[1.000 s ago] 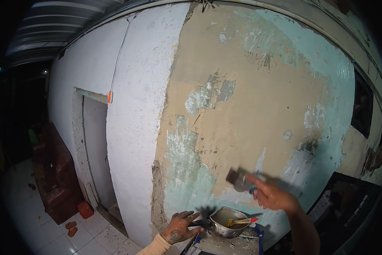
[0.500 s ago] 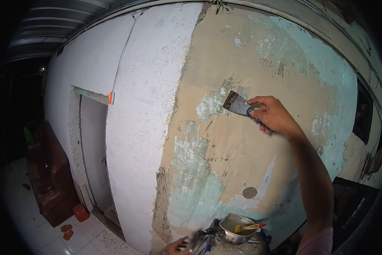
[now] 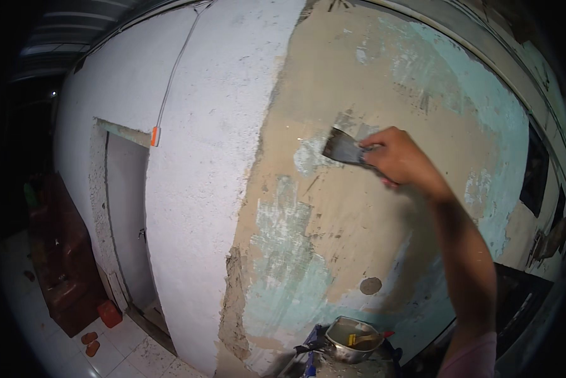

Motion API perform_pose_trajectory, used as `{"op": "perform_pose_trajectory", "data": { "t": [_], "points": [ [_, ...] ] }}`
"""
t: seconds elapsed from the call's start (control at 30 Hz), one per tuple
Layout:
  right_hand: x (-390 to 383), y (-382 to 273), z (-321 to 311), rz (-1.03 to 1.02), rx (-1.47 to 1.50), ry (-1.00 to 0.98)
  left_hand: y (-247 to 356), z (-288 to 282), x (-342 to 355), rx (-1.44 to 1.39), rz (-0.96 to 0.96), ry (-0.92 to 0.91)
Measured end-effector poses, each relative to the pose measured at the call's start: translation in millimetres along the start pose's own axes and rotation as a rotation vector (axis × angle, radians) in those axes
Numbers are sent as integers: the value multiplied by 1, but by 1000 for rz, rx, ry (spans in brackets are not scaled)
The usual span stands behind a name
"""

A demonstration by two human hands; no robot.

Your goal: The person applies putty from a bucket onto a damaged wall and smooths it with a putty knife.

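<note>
A putty knife [image 3: 342, 148] with a wide, dark-stained metal blade is held by its handle in my right hand [image 3: 398, 157], fingers closed round it. Its blade lies over the wall [image 3: 346, 208], beside a pale patch [image 3: 309, 156] where the beige coat is gone. Whether the blade's edge touches the surface I cannot tell. Below, a metal pot [image 3: 353, 355] with a dark handle holds a brush [image 3: 362, 340] with yellowish bristles and a red tip. My left hand is out of view.
The pot rests on a stained stand [image 3: 358, 369]. To the left are a white wall section [image 3: 201, 157], an orange-and-white switch [image 3: 155, 137] on a cable, and a doorway [image 3: 127, 214]. A dark red sofa [image 3: 69, 264], a red container [image 3: 109, 313] and sandals [image 3: 91, 344] are at floor level.
My right hand and the putty knife have moved slightly left along the wall. My left hand, earlier at the lower edge near the pot's handle, has left the view.
</note>
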State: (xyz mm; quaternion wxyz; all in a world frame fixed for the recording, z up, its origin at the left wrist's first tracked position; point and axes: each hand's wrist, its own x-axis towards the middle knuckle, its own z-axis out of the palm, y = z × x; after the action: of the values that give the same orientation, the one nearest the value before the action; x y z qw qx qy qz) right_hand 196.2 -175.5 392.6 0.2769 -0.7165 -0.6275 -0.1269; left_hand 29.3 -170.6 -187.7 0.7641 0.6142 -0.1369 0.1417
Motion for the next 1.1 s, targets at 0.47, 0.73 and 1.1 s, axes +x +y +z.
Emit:
{"op": "perform_pose_trajectory", "data": {
  "t": [0.47, 0.73, 1.1],
  "points": [
    [-62, 44, -30, -66, 232, 172, 100, -19, 0, 571, -379, 112],
    [-36, 38, -51, -353, -113, 533, 75, -11, 26, 600, -440, -79],
    [-23, 51, -61, -441, -133, 544, 44, -13, 37, 555, -53, -176]
  ]
}}
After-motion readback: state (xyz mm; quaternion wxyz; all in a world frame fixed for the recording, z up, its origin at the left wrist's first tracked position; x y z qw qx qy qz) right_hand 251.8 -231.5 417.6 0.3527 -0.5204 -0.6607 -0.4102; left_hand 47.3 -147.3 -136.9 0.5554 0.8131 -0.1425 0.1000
